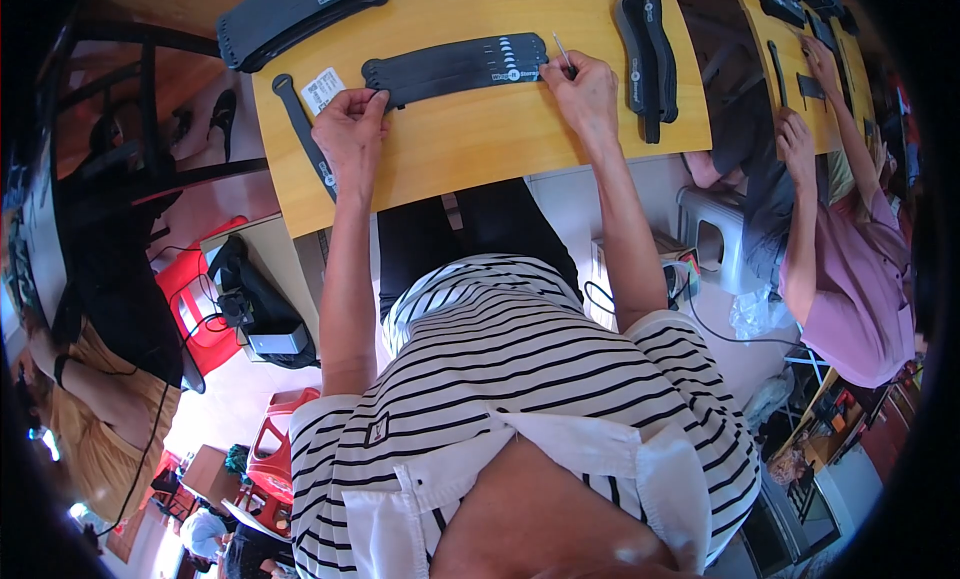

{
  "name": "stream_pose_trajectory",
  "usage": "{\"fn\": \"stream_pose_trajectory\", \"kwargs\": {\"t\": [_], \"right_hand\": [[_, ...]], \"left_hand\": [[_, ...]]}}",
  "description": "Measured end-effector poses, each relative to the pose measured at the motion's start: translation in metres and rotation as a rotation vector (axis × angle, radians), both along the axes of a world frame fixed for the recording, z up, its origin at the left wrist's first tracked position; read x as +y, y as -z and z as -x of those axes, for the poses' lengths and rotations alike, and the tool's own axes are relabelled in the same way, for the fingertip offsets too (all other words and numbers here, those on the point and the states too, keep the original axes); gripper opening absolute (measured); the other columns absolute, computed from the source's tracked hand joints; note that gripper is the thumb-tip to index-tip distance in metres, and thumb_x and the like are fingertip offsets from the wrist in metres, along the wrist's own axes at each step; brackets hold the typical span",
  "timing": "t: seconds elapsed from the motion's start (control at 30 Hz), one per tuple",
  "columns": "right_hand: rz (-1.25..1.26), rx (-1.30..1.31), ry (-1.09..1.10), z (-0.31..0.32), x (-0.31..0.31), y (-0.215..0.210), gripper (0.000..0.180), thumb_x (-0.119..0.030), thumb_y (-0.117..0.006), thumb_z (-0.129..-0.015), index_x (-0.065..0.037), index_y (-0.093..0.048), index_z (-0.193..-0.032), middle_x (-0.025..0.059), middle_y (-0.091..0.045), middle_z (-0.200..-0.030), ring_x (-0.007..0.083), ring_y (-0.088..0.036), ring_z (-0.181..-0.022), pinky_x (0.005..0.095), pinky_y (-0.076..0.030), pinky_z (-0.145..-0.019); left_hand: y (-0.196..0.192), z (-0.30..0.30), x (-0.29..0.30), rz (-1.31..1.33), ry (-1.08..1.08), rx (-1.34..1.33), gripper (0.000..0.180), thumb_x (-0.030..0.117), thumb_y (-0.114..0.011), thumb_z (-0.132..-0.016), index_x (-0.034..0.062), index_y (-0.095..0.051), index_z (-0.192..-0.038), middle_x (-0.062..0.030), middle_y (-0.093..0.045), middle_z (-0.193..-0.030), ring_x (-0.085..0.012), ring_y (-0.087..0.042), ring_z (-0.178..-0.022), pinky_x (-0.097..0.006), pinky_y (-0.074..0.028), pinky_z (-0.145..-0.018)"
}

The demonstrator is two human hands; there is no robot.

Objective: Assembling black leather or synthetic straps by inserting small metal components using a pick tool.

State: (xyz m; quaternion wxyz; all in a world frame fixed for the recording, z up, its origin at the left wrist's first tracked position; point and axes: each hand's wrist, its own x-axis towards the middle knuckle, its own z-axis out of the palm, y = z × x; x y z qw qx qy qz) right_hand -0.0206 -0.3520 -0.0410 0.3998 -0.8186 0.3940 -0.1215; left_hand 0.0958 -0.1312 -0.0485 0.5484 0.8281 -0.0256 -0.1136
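Observation:
A stack of long black fabric straps (455, 67) lies across a yellow wooden table (480, 139) in front of me. My left hand (350, 129) pinches the left end of that stack. At the stack's right end, my right hand (585, 91) is closed on a thin pen-like tool (563, 54), its tip by the white markings on the straps. A small white label (323, 89) and a single narrow black strap (303, 134) lie just left of my left hand.
More black strap piles lie at the table's back left (300, 14) and at its right (645, 54). A person in a pink top (850, 279) works at the neighbouring table on the right. A red stool (205, 309) and a black bag (255, 299) stand lower left.

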Motion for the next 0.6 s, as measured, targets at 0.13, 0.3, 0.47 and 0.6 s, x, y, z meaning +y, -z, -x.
{"fn": "stream_pose_trajectory", "kwargs": {"t": [0.13,0.3,0.47,0.6], "right_hand": [[0.017,-0.007,-0.001,0.0009,-0.0004,0.0033,0.016,-0.019,-0.063,-0.073,-0.003,-0.065,-0.073,0.0131,-0.062,-0.063,0.0270,-0.061,-0.062,0.0366,-0.046,-0.061],[0.027,-0.009,0.001,0.0016,-0.0012,0.0079,0.018,-0.021,-0.062,-0.073,-0.003,-0.065,-0.073,0.0141,-0.062,-0.064,0.0296,-0.061,-0.063,0.0384,-0.046,-0.062],[0.069,0.006,-0.008,0.0005,-0.0013,0.0076,0.021,-0.024,-0.060,-0.073,-0.004,-0.065,-0.075,0.0161,-0.062,-0.065,0.0330,-0.061,-0.066,0.0408,-0.047,-0.063],[0.075,0.017,-0.003,-0.0009,-0.0023,0.0075,0.020,-0.023,-0.060,-0.074,-0.004,-0.065,-0.075,0.0164,-0.062,-0.066,0.0331,-0.061,-0.067,0.0410,-0.047,-0.064]], "left_hand": [[0.0012,0.0001,-0.0001,-0.026,0.004,-0.027,0.015,0.011,-0.068,-0.075,-0.0026,-0.064,-0.081,-0.0049,-0.061,-0.062,-0.0076,-0.055,-0.049,-0.020,-0.045,-0.046],[-0.0023,0.0019,-0.0012,-0.053,0.001,-0.022,0.016,0.012,-0.068,-0.076,-0.0025,-0.064,-0.080,-0.0049,-0.060,-0.061,-0.0078,-0.055,-0.048,-0.021,-0.045,-0.046],[-0.0036,0.0016,-0.0028,-0.069,-0.003,-0.036,0.015,0.012,-0.067,-0.076,-0.0020,-0.063,-0.078,-0.0047,-0.060,-0.060,-0.0080,-0.055,-0.048,-0.021,-0.044,-0.045],[-0.0048,0.0001,-0.0041,-0.082,0.005,-0.040,0.015,0.013,-0.068,-0.076,-0.0016,-0.063,-0.078,-0.0048,-0.060,-0.060,-0.0087,-0.055,-0.048,-0.022,-0.044,-0.046]]}}
